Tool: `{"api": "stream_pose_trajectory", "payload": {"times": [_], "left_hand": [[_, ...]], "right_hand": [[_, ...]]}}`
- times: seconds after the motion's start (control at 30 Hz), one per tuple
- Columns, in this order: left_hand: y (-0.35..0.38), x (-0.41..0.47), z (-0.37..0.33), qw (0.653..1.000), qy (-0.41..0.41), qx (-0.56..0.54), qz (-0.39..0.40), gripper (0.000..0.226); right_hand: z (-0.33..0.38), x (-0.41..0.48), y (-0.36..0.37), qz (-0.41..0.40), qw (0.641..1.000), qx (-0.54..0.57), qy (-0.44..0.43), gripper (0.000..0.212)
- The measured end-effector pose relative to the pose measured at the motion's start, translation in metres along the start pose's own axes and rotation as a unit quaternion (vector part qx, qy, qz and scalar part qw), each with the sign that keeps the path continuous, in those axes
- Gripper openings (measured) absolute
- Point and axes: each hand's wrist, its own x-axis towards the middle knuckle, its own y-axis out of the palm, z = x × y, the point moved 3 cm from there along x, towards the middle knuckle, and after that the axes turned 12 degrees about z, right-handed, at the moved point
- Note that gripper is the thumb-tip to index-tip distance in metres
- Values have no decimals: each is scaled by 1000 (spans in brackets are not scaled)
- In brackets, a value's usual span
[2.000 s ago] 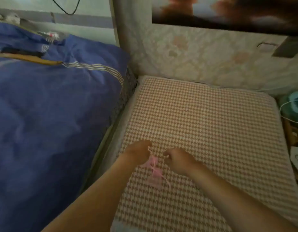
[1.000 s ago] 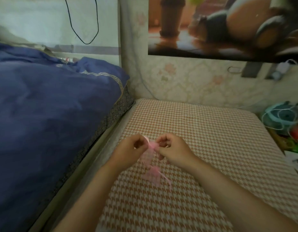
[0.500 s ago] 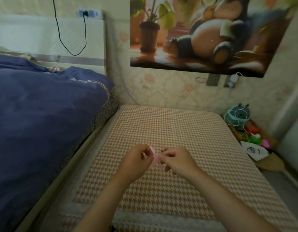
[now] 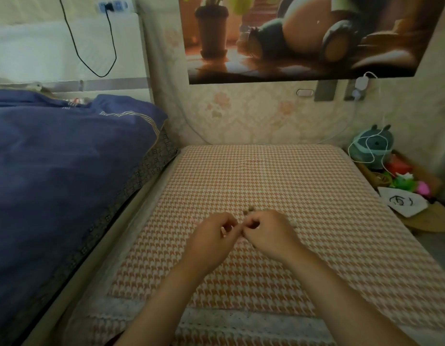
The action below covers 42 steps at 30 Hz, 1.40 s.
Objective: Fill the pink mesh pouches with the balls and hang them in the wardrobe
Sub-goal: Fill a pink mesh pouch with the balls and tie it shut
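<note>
Two bare hands meet fingertip to fingertip above a woven orange-and-white houndstooth cushion [image 4: 266, 181], the left hand [image 4: 212, 234] and right hand [image 4: 265, 232] both curled in a pinch; what they grip cannot be made out, and no pink pouch shows. Small dull balls [image 4: 250, 209] lie just beyond the knuckles. A rumpled navy quilt [image 4: 54, 171] borders the cushion's left edge.
</note>
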Motion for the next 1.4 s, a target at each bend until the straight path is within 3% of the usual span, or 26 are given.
{"api": "stream_pose_trajectory", "payload": {"times": [0.13,0.43,0.63,0.77,1.0,1.13,1.3,1.4], "left_hand": [[-2,9,6,998,-49,-29,29,14],[-7,28,26,987,-89,97,90,18],[0,48,29,990,-60,103,82,18],[4,55,26,981,-16,177,79,22],[-4,51,28,987,46,122,97,17],[-5,49,33,988,56,89,115,17],[-5,53,41,990,54,24,127,26],[-6,53,41,988,51,30,144,26]], "right_hand": [[-5,7,4,15,1000,1,11,24],[-8,32,17,43,999,4,-8,24],[-23,38,16,34,999,-28,-11,12],[-33,44,9,21,999,-34,4,8],[-35,48,-2,24,999,-31,-27,25],[-32,43,5,57,992,-95,-67,16],[-28,41,6,77,975,-190,-85,26],[-27,41,8,60,973,-198,-103,8]]}}
